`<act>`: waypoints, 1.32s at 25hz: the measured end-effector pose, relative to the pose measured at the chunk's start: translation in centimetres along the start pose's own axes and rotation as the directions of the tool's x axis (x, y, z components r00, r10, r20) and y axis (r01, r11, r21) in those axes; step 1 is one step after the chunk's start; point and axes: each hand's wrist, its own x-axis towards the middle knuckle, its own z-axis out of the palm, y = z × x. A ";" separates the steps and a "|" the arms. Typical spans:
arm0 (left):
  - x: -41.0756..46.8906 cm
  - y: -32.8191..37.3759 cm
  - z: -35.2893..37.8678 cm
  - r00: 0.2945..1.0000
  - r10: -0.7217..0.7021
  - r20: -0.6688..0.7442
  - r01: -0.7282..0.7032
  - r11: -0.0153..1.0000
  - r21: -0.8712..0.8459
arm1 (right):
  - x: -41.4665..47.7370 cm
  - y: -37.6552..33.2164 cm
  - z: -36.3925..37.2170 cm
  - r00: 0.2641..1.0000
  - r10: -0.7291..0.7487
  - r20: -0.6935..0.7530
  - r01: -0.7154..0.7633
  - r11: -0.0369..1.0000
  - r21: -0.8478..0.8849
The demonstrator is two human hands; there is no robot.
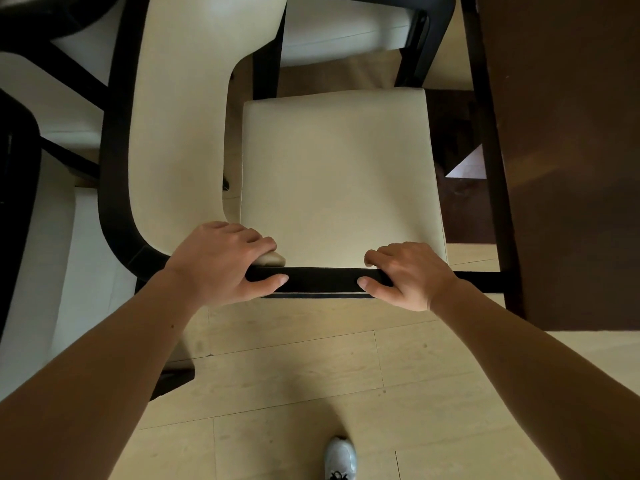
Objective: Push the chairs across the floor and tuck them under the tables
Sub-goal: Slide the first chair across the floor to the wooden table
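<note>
Both bare forearms enter from the lower edge and reach forward to the chair [339, 174]. Left hand [221, 265] is clamped on the chair's top rail [322, 280], fingers over the far side and thumb on the near face, at the rail's left end. Right hand [408, 275] is clamped on the same rail toward its right end in the same grip. Both hands are apart, with a bare stretch of rail between them.

Chair description: dark, near-black frame; square seat cushion in cream upholstery with a stitched edge; narrow dark top rail seen from above. Seat surface is smooth and carries nothing. Chair stands on the floor [294, 375], which is laid in pale wood-look planks.

Positions relative to the chair:
- Right side: the bench [568, 168], a dark brown top whose near corner lies just beside the right hand. A dark bench leg [491, 168] runs close along the seat's right edge. The seat is not under the bench top.
- Left side: a second chair [173, 133] with cream padding and a curved dark frame, touching or nearly touching the seat's left edge; which cannot be told.
- Far side: a third cream seat [346, 32] with dark legs.
- Near side: one white shoe [341, 459] on the floor.
</note>
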 end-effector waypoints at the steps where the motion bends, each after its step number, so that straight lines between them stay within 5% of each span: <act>1: 0.2 -0.2 -0.1 1.000 -0.001 0.001 0.001 1.000 -0.002 | 0.2 0.1 -0.1 1.000 -0.001 0.003 0.001 1.000 0.007; 33: 8.9 -6.3 -1.8 0.998 -0.024 0.064 0.023 1.000 0.011 | 8.7 6.8 -3.1 1.000 -0.011 -0.012 0.011 1.000 -0.014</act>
